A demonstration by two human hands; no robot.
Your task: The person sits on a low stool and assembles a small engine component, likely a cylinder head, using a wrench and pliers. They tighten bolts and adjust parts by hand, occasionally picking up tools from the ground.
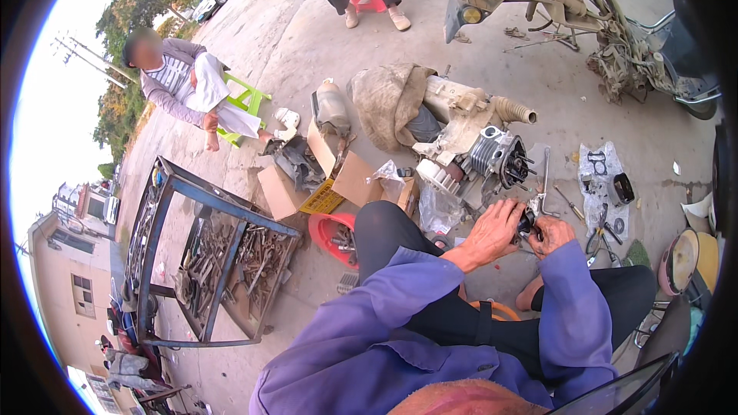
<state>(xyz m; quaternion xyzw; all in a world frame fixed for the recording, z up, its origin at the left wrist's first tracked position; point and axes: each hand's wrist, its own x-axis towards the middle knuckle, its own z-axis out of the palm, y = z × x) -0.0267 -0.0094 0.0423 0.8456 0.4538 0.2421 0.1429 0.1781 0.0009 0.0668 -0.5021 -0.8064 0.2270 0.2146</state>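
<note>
My left hand and my right hand meet in front of my knees, closed around a small dark metal part. Fingers cover much of it, so its exact kind is hidden. Just beyond stands a dusty engine with a finned cylinder, its studs bare at the open end. A long metal wrench is on the ground close to my right hand. Further right are a screwdriver, pliers and a clear plastic sheet bearing a gasket and a black oval part.
Left of my knee are a red bowl of parts and an open cardboard box. A blue metal frame holds many tools. A partly stripped scooter stands far right. Two people sit on stools, one on a green stool.
</note>
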